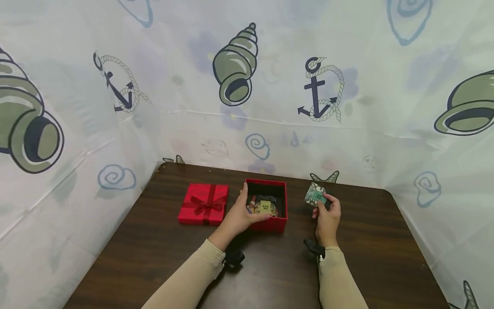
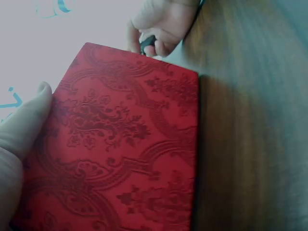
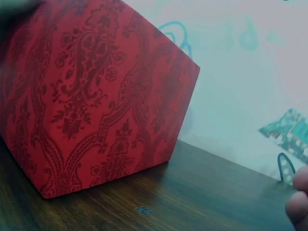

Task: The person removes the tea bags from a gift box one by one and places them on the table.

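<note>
An uncovered red gift box (image 1: 278,224) stands on the brown table. My left hand (image 1: 238,216) holds it at the near left corner, the thumb along the front rim and the fingers up the left wall. In the left wrist view the thumb lies along one edge of the red box (image 2: 125,139). Inside sits a colourful small packet (image 1: 265,207) with a yellow label. Right of the box, my right hand (image 1: 328,216) pinches a small green patterned packet (image 1: 314,194) with a teal label. This packet (image 3: 291,134) shows at the right edge of the right wrist view.
A red lid (image 1: 200,205) with a dark red ribbon bow lies left of the box. The table (image 1: 370,240) ends at the back against a pale cloth (image 1: 278,64) printed with shells and anchors. Black straps with small devices sit on both wrists.
</note>
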Demonstrator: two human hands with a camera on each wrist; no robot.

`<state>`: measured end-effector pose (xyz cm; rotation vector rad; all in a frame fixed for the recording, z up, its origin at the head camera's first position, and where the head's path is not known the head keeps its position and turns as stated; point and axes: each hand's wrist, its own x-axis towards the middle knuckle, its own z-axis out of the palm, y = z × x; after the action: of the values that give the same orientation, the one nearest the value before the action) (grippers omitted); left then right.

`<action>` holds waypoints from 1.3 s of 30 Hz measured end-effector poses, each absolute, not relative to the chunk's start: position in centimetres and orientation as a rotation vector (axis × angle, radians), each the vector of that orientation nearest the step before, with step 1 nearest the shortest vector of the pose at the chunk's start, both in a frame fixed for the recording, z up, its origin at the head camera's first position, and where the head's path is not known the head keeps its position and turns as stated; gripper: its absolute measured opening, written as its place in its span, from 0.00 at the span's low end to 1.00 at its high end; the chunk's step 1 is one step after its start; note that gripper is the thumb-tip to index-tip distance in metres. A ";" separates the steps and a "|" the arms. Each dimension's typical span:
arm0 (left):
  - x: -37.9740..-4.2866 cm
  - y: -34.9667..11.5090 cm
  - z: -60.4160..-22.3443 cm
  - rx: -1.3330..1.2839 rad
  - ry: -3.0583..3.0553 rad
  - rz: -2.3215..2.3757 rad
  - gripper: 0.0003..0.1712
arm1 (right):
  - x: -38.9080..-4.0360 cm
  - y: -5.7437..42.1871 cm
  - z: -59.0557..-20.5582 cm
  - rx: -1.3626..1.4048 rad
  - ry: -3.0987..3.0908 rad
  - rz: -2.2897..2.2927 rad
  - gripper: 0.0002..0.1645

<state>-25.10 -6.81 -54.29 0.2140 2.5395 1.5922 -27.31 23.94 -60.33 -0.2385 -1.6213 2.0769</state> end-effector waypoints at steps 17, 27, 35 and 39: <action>-25.0 -8.2 -55.6 0.258 2.365 1.718 0.67 | -28.0 24.4 -60.9 -0.256 -2.050 1.695 0.22; -25.3 -8.6 -55.6 0.247 2.390 1.687 0.68 | -28.6 24.1 -61.2 -0.153 -2.312 1.526 0.22; -25.5 -8.7 -55.5 0.269 2.375 1.707 0.65 | -28.7 23.4 -60.7 -0.118 -2.536 1.271 0.26; -25.5 -8.5 -55.4 0.279 2.388 1.678 0.67 | -28.6 23.1 -60.4 -0.126 -2.649 1.114 0.28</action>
<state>-25.54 -8.51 -55.37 0.2786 2.3877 1.6782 -28.60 23.11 -60.38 -0.1262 -2.6490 1.1141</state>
